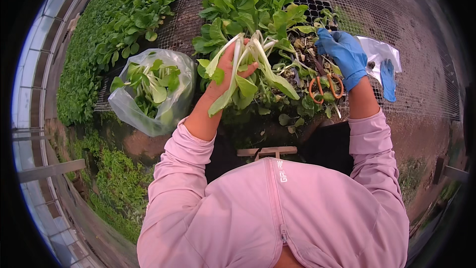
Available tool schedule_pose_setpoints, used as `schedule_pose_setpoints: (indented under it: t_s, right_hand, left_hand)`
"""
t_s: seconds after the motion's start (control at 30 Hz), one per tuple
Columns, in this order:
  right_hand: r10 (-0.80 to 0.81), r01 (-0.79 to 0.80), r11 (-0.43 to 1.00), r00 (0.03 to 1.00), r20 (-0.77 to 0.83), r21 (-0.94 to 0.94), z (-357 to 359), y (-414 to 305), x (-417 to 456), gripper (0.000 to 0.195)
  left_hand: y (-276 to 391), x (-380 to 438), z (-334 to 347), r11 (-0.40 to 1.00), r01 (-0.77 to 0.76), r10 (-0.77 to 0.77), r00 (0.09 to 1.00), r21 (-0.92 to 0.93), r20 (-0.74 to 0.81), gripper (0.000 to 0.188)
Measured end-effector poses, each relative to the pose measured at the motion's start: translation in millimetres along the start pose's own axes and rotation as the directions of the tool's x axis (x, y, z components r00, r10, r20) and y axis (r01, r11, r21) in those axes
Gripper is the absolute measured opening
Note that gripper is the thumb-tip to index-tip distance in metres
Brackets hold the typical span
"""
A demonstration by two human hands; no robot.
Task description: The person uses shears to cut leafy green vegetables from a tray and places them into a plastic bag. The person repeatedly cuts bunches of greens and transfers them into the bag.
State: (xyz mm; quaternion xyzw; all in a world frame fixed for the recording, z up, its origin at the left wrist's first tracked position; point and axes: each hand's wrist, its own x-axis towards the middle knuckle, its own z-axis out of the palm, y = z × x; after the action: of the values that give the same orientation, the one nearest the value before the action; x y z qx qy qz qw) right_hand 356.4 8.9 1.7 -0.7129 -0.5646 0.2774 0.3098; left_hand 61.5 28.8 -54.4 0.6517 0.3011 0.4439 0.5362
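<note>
My bare left hand (225,67) holds a bunch of leafy green seedlings (243,90), their pale stem ends pointing up and away and the leaves hanging toward me. My right hand (342,56) wears a blue glove and hovers over the right side of the plants. Its fingers are bent around a spot by a small yellowish seedling (327,16); whether they pinch it is hidden. Just below that hand, scissors with orange handles (312,92) lie among loose leaves and soil plugs. Standing seedlings (249,3) fill the area beyond my left hand.
At left, a clear plastic bag (182,70) holds cut greens (158,82). A black cell tray (314,6) shows behind the plants. To the right lie white plastic film (377,50) and a spare blue glove (388,82) on the wire mesh bench (420,67). Dense seedlings (122,15) cover the far left.
</note>
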Motion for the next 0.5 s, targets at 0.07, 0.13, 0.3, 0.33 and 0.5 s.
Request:
schedule_pose_setpoints:
  t_s: [0.07,0.13,0.3,0.33,0.5]
  right_hand:
    - [-0.217,0.252,0.958,0.949,-0.23,0.138,-4,4,5,0.059]
    - [-0.347,0.478,0.867,0.782,-0.518,0.141,-12,-8,2,0.057]
    - [-0.742,0.762,0.644,0.601,-0.298,-0.064,31,-86,-50,0.058]
    - [-0.432,0.495,0.858,0.839,0.332,-0.135,44,-77,-49,0.061]
    - [-0.576,0.646,0.763,0.684,-0.447,0.005,32,-110,-61,0.058]
  left_hand:
    - [3,2,-3,0.891,-0.224,0.268,0.962,0.396,-0.057,0.055]
    - [24,4,1,0.797,-0.203,0.328,0.936,0.569,-0.125,0.051]
    - [35,8,8,0.377,-0.22,0.422,0.905,0.9,0.045,0.048]
    - [36,12,11,0.299,-0.287,0.439,0.888,0.91,0.136,0.051]
    - [22,3,-18,0.21,-0.217,0.344,0.929,0.953,0.136,0.044]
